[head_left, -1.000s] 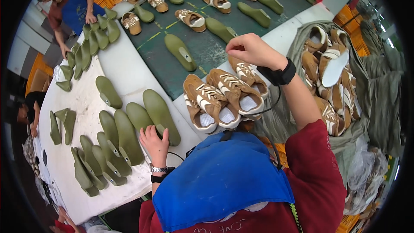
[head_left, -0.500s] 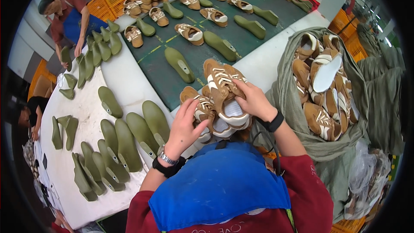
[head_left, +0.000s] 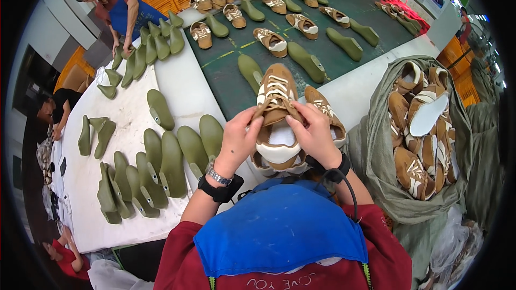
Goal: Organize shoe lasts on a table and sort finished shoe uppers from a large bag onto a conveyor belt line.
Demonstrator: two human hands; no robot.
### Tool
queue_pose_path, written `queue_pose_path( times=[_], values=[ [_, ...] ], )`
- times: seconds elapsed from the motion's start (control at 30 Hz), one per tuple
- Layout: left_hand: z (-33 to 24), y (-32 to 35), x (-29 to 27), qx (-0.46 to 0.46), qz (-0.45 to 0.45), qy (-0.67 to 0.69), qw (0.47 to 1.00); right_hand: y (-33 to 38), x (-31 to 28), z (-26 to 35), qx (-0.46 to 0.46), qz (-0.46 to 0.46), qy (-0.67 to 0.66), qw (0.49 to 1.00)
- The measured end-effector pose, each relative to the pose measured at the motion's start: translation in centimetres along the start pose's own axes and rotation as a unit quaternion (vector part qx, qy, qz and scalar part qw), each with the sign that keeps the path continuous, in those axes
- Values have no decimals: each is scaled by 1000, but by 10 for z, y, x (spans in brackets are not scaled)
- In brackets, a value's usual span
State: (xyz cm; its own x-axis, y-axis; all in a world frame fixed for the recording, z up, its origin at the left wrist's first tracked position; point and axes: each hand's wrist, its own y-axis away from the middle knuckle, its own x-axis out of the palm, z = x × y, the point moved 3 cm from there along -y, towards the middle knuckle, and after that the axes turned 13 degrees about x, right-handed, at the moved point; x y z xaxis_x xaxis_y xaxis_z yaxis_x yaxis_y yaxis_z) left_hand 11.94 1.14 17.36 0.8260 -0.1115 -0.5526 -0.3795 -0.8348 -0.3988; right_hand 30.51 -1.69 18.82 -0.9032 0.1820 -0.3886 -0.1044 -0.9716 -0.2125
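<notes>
A brown sneaker [head_left: 279,75] with white laces and a white heel sits upright in front of me, toe pointing away. My left hand [head_left: 237,138] pinches the left edge of its opening beside the tongue, fingers closed. On the opposite edge my right hand [head_left: 316,135] does the same with thumb and fingers. A pale insole shows inside the shoe. Another brown sneaker [head_left: 321,101] lies close by on the right, partly hidden behind my right hand. Beyond the toe, a green shoe last [head_left: 249,72] rests on the dark green belt [head_left: 215,83].
Several green shoe lasts [head_left: 173,164] stand on the white table [head_left: 102,231] at left. Pairs of sneakers and lasts line the belt. A grey cloth-lined container [head_left: 376,172] at right holds piled sneakers [head_left: 414,172]. A co-worker [head_left: 121,8] handles lasts at the far left.
My hands have gone from resting loosely on several sneakers to gripping both sides of one sneaker's opening. That shoe now stands apart from the others. My view has shifted slightly left.
</notes>
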Motion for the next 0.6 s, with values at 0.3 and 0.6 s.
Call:
queue_pose_path(
  times=[0.3,0.6],
  values=[
    [-22,-8,-12,205,-54,-233,949,0,11,11,-106,27,59,992],
    [7,-16,-37,165,-132,-367,906,8,24,44,-179,122,128,968]
  ],
)
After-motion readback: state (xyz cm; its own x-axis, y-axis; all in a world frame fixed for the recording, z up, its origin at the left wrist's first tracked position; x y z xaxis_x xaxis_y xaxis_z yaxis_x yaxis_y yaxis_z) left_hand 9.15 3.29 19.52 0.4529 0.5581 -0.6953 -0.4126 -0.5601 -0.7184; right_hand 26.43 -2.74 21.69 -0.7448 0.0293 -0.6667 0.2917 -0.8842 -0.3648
